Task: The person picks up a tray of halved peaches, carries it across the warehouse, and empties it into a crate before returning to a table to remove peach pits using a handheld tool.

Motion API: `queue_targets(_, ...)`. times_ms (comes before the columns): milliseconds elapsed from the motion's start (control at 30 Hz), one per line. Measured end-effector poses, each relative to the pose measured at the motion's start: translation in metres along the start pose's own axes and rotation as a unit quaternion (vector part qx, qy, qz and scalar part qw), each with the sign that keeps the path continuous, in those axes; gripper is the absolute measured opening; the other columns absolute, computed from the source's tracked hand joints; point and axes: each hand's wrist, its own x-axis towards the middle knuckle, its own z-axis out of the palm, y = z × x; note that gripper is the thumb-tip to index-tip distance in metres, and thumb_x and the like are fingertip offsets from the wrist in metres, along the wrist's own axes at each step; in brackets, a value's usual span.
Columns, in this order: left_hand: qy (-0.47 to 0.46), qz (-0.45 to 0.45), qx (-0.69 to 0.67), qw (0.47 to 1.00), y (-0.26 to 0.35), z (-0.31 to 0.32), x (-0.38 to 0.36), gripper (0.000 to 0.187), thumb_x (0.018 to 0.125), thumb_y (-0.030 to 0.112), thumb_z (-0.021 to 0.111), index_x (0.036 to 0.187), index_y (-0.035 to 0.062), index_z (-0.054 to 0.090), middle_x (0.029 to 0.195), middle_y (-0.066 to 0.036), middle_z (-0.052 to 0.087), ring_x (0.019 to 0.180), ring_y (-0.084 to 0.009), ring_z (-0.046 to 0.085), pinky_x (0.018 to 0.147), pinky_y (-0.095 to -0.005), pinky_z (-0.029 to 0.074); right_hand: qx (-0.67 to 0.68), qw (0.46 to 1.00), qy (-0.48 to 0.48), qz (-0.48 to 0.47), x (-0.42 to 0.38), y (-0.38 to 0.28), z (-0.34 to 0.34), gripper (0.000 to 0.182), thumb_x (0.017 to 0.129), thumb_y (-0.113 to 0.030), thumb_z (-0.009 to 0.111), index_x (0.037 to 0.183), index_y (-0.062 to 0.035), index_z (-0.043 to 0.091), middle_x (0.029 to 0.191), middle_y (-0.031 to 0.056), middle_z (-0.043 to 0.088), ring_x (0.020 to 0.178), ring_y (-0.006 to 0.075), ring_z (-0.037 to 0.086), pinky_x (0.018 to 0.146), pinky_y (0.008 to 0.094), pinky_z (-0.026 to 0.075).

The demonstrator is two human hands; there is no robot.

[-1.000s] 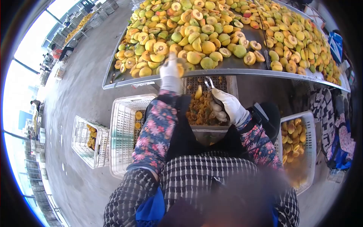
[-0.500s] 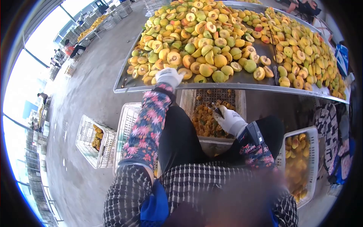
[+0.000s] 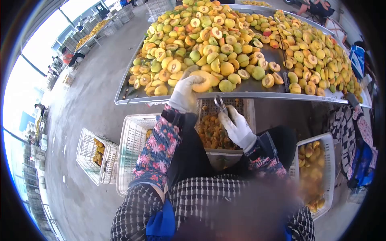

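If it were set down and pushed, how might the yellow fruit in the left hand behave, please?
The yellow fruit would probably roll or rock, given its rounded outside. It seems fairly firm, its outline looking round despite the grip of the left hand.

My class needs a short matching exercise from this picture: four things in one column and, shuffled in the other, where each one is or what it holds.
Column one
1. Left hand
2. Heap of fruit
3. Right hand
4. Orange-brown scraps

Column two
A. Grips a metal tool with a looped end
B. In the crate in front of the person's lap, below table height
C. Holds a yellow fruit
D. Piled on the metal-edged table

Right pairs: 1-C, 2-D, 3-A, 4-B
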Motion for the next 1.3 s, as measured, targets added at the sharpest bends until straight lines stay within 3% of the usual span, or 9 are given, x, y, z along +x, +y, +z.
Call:
queue_targets(167,-0.042,-0.073,-0.226,0.97,-0.035,0.024,-0.023,0.036,0.095,0.02,0.053,0.125,0.0002,0.049,0.118,-0.016,0.058,0.105,-0.0284,0.059,0.093,-0.0415,0.05,-0.112,0.992,0.055,-0.02,0.006,-0.033,-0.006,0.03,0.097,-0.028,0.051,0.107,-0.0014,0.046,0.074,0.0247,0.059,0.073,0.0453,0.059,0.061,0.0492,0.043)
queue_targets(367,0.029,-0.055,-0.178,0.982,-0.048,0.046,-0.036,0.04,0.099,0.039,0.049,0.115,0.003,0.051,0.113,-0.016,0.061,0.1,-0.0295,0.061,0.085,-0.0418,0.053,-0.167,0.984,0.011,0.065,0.007,-0.027,-0.006,0.031,0.097,-0.03,0.05,0.106,-0.0016,0.045,0.076,0.0267,0.061,0.073,0.0472,0.059,0.062,0.053,0.043)
queue_targets(667,-0.019,-0.033,-0.01,0.999,-0.044,0.039,-0.039,0.035,0.1,0.033,0.048,0.112,0.001,0.052,0.102,-0.015,0.064,0.088,-0.0288,0.067,0.072,-0.0375,0.057,-0.229,0.97,-0.05,0.061,-0.002,-0.018,-0.006,0.026,0.096,-0.02,0.051,0.109,0.0016,0.044,0.08,0.0247,0.062,0.074,0.0455,0.06,0.061,0.0493,0.045)
queue_targets(767,-0.004,-0.089,0.034,0.995,-0.039,0.033,-0.034,0.03,0.1,0.03,0.05,0.107,0.0002,0.053,0.099,-0.015,0.064,0.085,-0.0284,0.067,0.071,-0.037,0.058,-0.132,0.988,-0.036,0.067,-0.006,-0.021,0.003,0.026,0.096,-0.02,0.049,0.11,0.0014,0.044,0.081,0.024,0.062,0.077,0.0447,0.061,0.063,0.0476,0.046)
queue_targets(900,0.05,0.002,0.001,0.999,-0.049,0.042,-0.039,0.026,0.099,0.026,0.052,0.102,-0.0005,0.053,0.096,-0.016,0.065,0.083,-0.0272,0.068,0.067,-0.037,0.059,-0.056,0.994,-0.039,0.085,-0.002,-0.019,0.006,0.026,0.097,-0.02,0.049,0.111,0.0006,0.046,0.084,0.0245,0.061,0.082,0.045,0.06,0.068,0.0451,0.046)
queue_targets(1033,0.026,0.007,0.017,1.0,-0.053,0.036,-0.034,0.029,0.098,0.028,0.056,0.099,-0.0013,0.054,0.097,-0.015,0.065,0.083,-0.0269,0.068,0.065,-0.037,0.06,-0.05,0.994,-0.036,0.088,-0.001,-0.013,0.006,0.024,0.098,-0.021,0.049,0.107,0.0008,0.046,0.078,0.0155,0.061,0.072,0.0346,0.061,0.068,0.0443,0.047)
queue_targets(1133,0.052,0.061,-0.005,0.997,-0.063,0.039,-0.035,0.025,0.094,0.025,0.062,0.097,0.0002,0.06,0.095,-0.014,0.068,0.08,-0.0242,0.069,0.063,-0.0322,0.058,0.306,0.904,-0.089,0.285,0.0,-0.027,0.002,0.023,0.099,-0.024,0.05,0.109,-0.0038,0.049,0.074,0.0059,0.058,0.065,0.0217,0.058,0.059,0.0347,0.045)
queue_targets(1233,0.043,0.09,-0.023,0.995,-0.064,0.043,-0.037,0.029,0.094,0.026,0.063,0.097,-0.0025,0.061,0.098,-0.016,0.067,0.081,-0.0257,0.069,0.067,-0.033,0.058,0.409,0.835,-0.151,0.336,0.001,-0.022,-0.01,0.021,0.099,-0.029,0.052,0.11,-0.0106,0.051,0.068,-0.0019,0.052,0.053,0.0106,0.05,0.047,0.0247,0.038)
queue_targets(1300,0.012,0.027,0.008,1.0,-0.058,0.039,-0.035,0.032,0.093,0.027,0.064,0.098,-0.004,0.06,0.098,-0.017,0.067,0.081,-0.0268,0.069,0.068,-0.0341,0.058,0.128,0.989,-0.041,0.067,-0.001,0.025,0.009,0.022,0.099,-0.033,0.052,0.109,-0.0136,0.052,0.065,-0.0037,0.047,0.046,0.0071,0.041,0.041,0.0215,0.031)
